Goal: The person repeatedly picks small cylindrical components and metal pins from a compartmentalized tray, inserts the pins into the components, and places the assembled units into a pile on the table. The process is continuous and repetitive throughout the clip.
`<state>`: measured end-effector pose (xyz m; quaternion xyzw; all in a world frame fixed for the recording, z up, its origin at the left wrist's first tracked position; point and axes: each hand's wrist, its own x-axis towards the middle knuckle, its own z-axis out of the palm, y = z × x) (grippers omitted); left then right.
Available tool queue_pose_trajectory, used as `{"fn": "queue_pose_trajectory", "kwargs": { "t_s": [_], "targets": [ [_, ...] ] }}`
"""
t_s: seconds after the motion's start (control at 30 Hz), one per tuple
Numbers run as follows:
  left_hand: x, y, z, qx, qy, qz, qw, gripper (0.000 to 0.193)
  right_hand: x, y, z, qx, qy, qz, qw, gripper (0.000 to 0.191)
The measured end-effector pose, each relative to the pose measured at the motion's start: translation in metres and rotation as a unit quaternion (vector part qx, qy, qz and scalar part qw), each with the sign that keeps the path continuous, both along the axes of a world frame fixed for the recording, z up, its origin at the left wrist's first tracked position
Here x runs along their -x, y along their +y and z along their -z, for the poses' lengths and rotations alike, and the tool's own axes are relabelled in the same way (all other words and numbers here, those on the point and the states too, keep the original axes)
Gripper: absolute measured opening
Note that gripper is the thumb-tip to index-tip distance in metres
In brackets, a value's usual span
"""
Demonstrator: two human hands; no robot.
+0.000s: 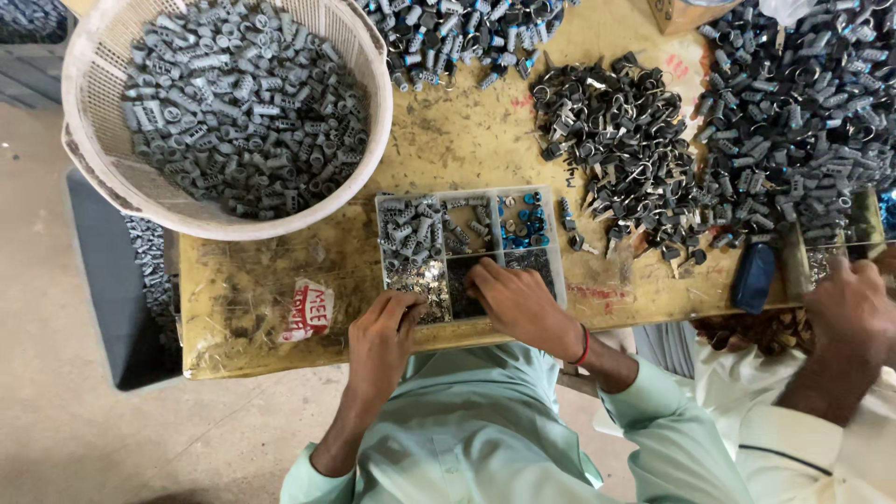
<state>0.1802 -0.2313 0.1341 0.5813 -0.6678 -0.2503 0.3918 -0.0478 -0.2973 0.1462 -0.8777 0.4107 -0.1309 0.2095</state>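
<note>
- Pale green sleeves closest in, both hands down at the clear divided parts box (pixel 471 254) near the front edge of the yellow counter (pixel 280 299)
- Left hand (pixel 381 334) curled at the tray's near-left corner, by the silvery bits; grip looks narrow, can't tell if pinching anything
- Right hand (pixel 516 301) fingertips dipped into the dark middle compartment, picking small pieces; contents of that grip hidden
- Probably mid-pick; next calls for a fine pinch
- White basket (pixel 93 168) of grey plugs sits up left
- Another person's hand (pixel 849 313) far right
</note>
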Motion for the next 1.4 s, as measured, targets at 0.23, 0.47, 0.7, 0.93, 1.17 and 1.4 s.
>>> {"fn": "queue_pose_trajectory", "kwargs": {
  "t_s": [0.23,0.47,0.7,0.93,1.17,1.4],
  "targets": [
    [0.014,0.002,0.007,-0.094,0.191,0.004,0.977,0.02,0.001,0.008,0.003,-0.035,-0.133,0.064,0.988,0.015],
    [0.028,-0.006,0.02,-0.171,0.341,0.06,0.922,0.013,0.002,0.009,0.01,-0.136,-0.234,0.157,0.95,0.032],
    [0.042,-0.013,0.024,-0.11,0.282,0.047,0.952,0.014,0.014,0.015,0.022,-0.138,-0.308,0.088,0.937,0.035],
    [0.05,-0.011,0.022,-0.06,0.278,0.042,0.958,0.016,0.011,0.026,0.026,-0.162,-0.39,0.114,0.899,0.035],
    [0.058,-0.009,0.019,-0.01,0.18,0.003,0.984,0.018,0.002,0.03,0.009,-0.037,-0.285,0.129,0.949,0.046],
    [0.057,-0.006,0.015,0.002,0.164,0.022,0.986,0.025,-0.001,0.03,-0.002,0.012,-0.276,0.081,0.958,0.051]
  ]
}}
